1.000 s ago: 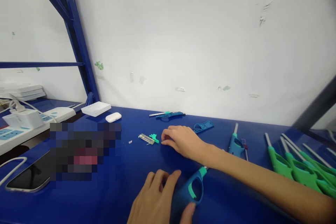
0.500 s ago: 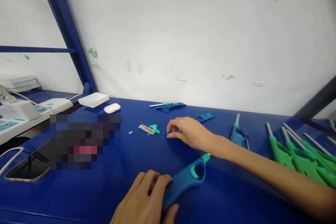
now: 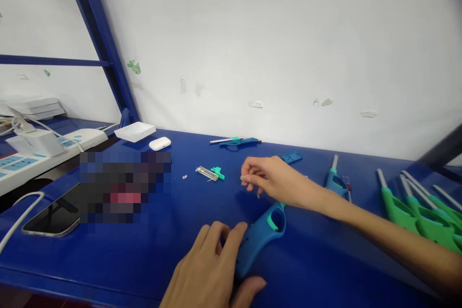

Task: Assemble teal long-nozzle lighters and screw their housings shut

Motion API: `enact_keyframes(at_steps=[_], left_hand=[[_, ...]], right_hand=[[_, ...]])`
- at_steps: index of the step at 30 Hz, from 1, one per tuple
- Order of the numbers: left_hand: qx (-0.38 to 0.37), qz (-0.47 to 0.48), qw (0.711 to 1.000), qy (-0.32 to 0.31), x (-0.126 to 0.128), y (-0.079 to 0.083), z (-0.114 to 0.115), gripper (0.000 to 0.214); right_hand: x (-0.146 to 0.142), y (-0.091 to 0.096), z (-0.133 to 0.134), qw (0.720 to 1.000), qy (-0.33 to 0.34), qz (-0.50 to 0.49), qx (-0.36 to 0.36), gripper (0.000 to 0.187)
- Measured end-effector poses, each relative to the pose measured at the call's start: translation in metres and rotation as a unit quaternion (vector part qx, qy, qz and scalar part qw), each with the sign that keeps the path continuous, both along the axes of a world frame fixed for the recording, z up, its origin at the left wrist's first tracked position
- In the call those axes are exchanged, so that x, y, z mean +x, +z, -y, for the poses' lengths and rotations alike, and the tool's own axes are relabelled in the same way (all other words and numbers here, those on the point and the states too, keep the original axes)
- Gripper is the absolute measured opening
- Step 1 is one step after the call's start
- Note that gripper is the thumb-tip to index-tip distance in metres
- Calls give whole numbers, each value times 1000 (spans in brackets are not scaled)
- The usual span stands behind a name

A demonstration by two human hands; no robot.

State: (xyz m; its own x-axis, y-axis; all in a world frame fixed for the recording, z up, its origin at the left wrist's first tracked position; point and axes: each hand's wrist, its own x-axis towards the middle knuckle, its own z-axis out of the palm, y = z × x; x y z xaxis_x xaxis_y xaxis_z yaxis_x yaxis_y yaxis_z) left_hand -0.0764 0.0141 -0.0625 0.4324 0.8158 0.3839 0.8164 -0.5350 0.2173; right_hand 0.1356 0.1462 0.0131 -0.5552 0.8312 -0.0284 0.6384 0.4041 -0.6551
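In the head view, the left hand point(image 3: 209, 267) had its fingers clamped on a blue-and-teal plastic lighter point(image 3: 254, 245) at the blue surface point(image 3: 119, 255), covering its butt. Its long axis slanted away rightward, tip hidden behind the right hand point(image 3: 269, 178), whose fingers were together, anything between them unclear.

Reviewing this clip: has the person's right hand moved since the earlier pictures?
Yes. The right hand has shifted toward picture right, widening its gap from the small mint-green piece.
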Motion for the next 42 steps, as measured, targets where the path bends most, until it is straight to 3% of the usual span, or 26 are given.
enact_keyframes(at_steps=[4, 9, 12, 20, 23, 28, 33, 38, 42], left_hand=[[-9, -20, 1000, -22, -2, 3, 3, 78], [-9, 12, 999, -33, 4, 9, 2, 70], [-15, 44, 998, -46, 11, 11, -1, 63], [-40, 68, 996, -44, 18, 6, -2, 46], [-57, 80, 994, -46, 17, 8, -2, 40], [-79, 93, 992, -45, 15, 7, -1, 35], [-42, 100, 993, -47, 16, 6, 1, 27], [-27, 115, 992, -46, 18, 10, -1, 33], [-40, 142, 988, -45, 19, 10, -2, 35]], right_hand=[[7, 10, 26, 995, -16, -68, -67, 18], [16, 11, 53, 988, -36, -87, -121, 15], [19, 8, 68, 994, -32, -55, -89, 10], [12, 4, 101, 999, 39, 20, 13, 18], [12, 2, 103, 994, 66, 62, 55, 19], [7, 3, 102, 989, 68, 116, 64, 19], [-2, 10, 98, 983, 115, 139, 42, 17], [-10, 11, 93, 962, 154, 208, 86, 32], [-12, 9, 86, 961, 185, 180, 102, 32]])
